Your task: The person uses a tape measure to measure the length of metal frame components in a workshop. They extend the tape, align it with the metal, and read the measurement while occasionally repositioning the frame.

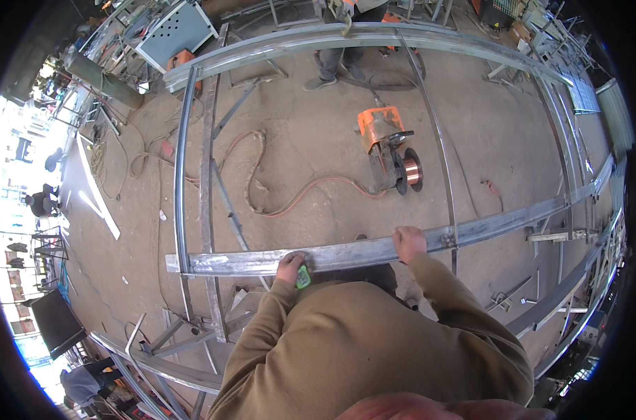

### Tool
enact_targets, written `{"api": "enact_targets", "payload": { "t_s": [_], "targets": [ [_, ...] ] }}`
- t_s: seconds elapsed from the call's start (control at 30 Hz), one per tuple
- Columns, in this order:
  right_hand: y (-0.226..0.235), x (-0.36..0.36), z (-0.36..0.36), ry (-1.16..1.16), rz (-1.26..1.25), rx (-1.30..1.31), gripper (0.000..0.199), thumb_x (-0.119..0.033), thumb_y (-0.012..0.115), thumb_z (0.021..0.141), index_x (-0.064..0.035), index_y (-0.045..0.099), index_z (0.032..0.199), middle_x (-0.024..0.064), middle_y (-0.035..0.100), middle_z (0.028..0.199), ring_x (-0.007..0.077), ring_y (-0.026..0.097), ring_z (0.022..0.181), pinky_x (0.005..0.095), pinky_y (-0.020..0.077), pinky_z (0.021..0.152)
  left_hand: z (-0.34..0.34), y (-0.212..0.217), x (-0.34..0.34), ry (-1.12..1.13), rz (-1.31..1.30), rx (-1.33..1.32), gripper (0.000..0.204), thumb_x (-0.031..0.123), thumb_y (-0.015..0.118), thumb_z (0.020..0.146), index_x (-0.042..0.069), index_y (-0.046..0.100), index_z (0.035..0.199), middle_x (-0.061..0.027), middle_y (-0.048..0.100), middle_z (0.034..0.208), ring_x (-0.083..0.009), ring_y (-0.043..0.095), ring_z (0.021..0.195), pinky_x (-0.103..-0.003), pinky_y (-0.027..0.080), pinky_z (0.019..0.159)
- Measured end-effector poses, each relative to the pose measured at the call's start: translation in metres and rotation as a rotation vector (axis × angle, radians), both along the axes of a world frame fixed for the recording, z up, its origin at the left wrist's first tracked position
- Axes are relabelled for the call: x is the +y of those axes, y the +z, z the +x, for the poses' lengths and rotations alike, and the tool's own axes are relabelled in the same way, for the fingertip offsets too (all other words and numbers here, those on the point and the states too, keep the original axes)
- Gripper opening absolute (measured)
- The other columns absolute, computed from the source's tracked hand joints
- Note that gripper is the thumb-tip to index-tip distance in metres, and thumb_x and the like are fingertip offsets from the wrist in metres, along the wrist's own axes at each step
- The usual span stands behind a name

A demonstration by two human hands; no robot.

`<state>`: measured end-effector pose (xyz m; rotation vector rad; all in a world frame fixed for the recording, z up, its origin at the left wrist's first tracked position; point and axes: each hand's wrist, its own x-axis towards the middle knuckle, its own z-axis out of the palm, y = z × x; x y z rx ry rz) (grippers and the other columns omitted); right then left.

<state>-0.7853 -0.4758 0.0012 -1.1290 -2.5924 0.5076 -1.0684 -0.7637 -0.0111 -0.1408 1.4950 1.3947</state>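
Observation:
A long grey steel beam (353,253) runs left to right across a large steel frame (192,175) lying over the dirt floor. My left hand (290,267) rests on the beam's near edge, closed around a small green object (303,278); I cannot tell what the object is. My right hand (408,243) grips the beam's near edge farther right, close to a thin crossbar (440,154). Both arms wear tan sleeves.
An orange wire-feed welder with a copper wire spool (389,148) stands inside the frame, and a hose (283,203) snakes away from it. Another person's legs (334,64) stand at the frame's far end. More steel frames lie at the right (577,280) and lower left (164,357).

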Motion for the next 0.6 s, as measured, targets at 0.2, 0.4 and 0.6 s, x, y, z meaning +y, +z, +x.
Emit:
{"api": "enact_targets", "payload": {
  "t_s": [0.2, 0.4, 0.6],
  "targets": [
    [-0.011, -0.001, 0.004, -0.017, 0.049, 0.006, 0.019, -0.026, 0.064, 0.093, -0.0094, 0.069, 0.085, 0.0124, 0.069, 0.08, 0.0348, 0.067, 0.081, 0.0511, 0.0508, 0.078, 0.0, 0.0, -0.003, -0.026, 0.015, 0.023, 0.022, 0.018, 0.068, 0.098, -0.001, 0.068, 0.108, -0.0088, 0.069, 0.085, -0.0203, 0.067, 0.066, -0.034, 0.057, 0.061],
    [-0.012, -0.001, 0.005, -0.03, 0.059, 0.019, 0.019, -0.026, 0.064, 0.094, -0.01, 0.068, 0.085, 0.0131, 0.069, 0.081, 0.0355, 0.067, 0.082, 0.0515, 0.0507, 0.078, -0.001, -0.002, -0.002, -0.024, -0.009, 0.025, 0.022, 0.018, 0.069, 0.097, -0.001, 0.068, 0.108, -0.009, 0.069, 0.085, -0.0205, 0.067, 0.066, -0.034, 0.057, 0.062],
    [-0.01, -0.004, 0.005, -0.058, 0.052, 0.043, 0.019, -0.027, 0.064, 0.094, -0.01, 0.07, 0.089, 0.0139, 0.07, 0.083, 0.0363, 0.068, 0.084, 0.0514, 0.0513, 0.08, -0.001, -0.002, -0.003, -0.032, -0.035, 0.043, 0.022, 0.017, 0.068, 0.097, -0.002, 0.068, 0.109, -0.0088, 0.068, 0.087, -0.0212, 0.068, 0.067, -0.034, 0.057, 0.062]
  ]
}}
